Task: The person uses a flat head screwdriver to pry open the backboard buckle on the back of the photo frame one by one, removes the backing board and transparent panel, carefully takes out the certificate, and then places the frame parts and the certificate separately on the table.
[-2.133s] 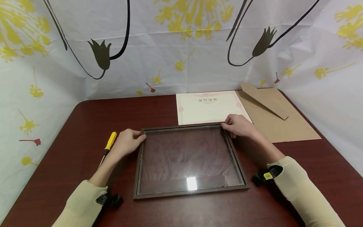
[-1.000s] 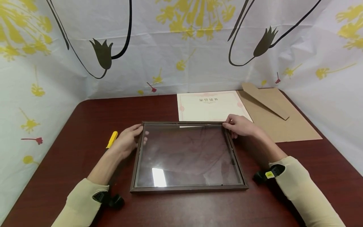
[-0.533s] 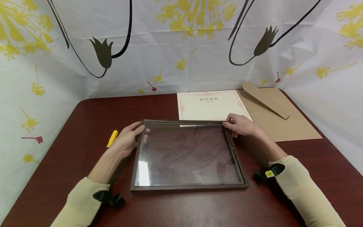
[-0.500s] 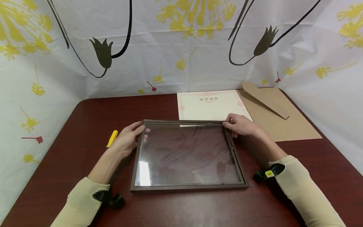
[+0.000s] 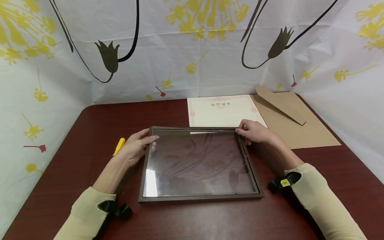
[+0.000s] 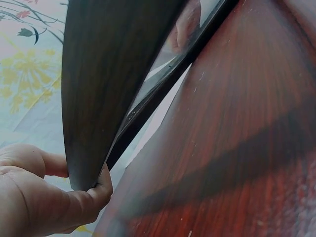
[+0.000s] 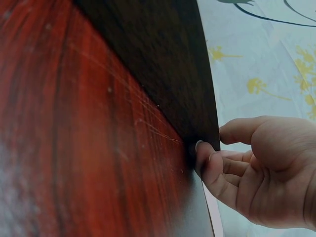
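A dark brown picture frame [image 5: 201, 199] with a clear pane [image 5: 195, 163] lies in the middle of the head view. Its far left side is tilted up, and the left wrist view shows a gap between the frame [image 6: 108, 89] and the table. My left hand [image 5: 135, 148] grips that far left corner, thumb over the pane, fingertips underneath showing through it. At the far right corner my right hand [image 5: 255, 131] pinches the frame between thumb and fingers. The right wrist view shows the right hand [image 7: 266, 173] with fingertips tucked under the frame's corner.
A certificate [image 5: 222, 113] lies behind the frame, partly overlapped by it. Right of that is a brown backing board [image 5: 309, 136] with a folded-up stand [image 5: 280, 105]. A yellow-handled screwdriver [image 5: 119, 146] lies beside my left forearm. Patterned cloth [image 5: 192, 43] encloses the dark red table [image 5: 120, 113].
The frame's left side has risen off the table, with my left fingers now beneath it. My left thumb has shifted inward over the pane. The right hand stays at its corner.
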